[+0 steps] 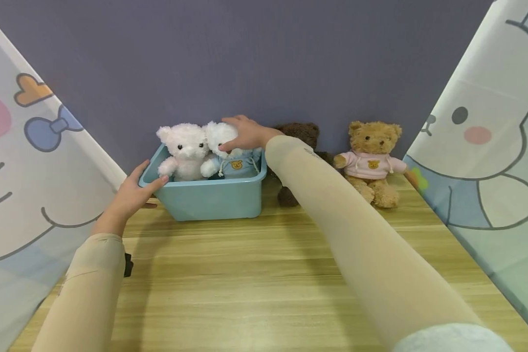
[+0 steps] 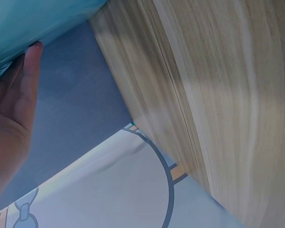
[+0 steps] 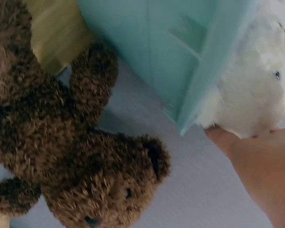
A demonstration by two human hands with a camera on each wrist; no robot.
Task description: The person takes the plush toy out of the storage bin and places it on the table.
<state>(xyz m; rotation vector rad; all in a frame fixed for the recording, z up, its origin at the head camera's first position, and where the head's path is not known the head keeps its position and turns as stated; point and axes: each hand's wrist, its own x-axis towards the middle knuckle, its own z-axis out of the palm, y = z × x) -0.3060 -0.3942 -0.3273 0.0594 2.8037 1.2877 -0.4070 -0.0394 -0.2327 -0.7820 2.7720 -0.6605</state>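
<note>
A light blue plastic bin [image 1: 211, 201] stands on the table against the back wall. Its left end is gripped by my left hand [image 1: 129, 196], thumb on the rim and fingers along the outside wall below. Inside sit two plush bears side by side: a plain white teddy bear [image 1: 187, 149] on the left and a white teddy bear in a blue hoodie [image 1: 244, 167] on the right. My right hand [image 1: 248, 134] holds the hoodie bear's head, with thumb and fingers spread around it. In the right wrist view this bear's white head [image 3: 251, 90] shows beyond the bin's rim.
A dark brown teddy bear [image 3: 42, 128] sits just right of the bin, partly behind my right forearm in the head view. Farther right is a tan teddy bear in a pink hoodie [image 1: 371, 164]. Cartoon-printed cloths [image 1: 488, 146] flank the wooden table [image 1: 229, 274].
</note>
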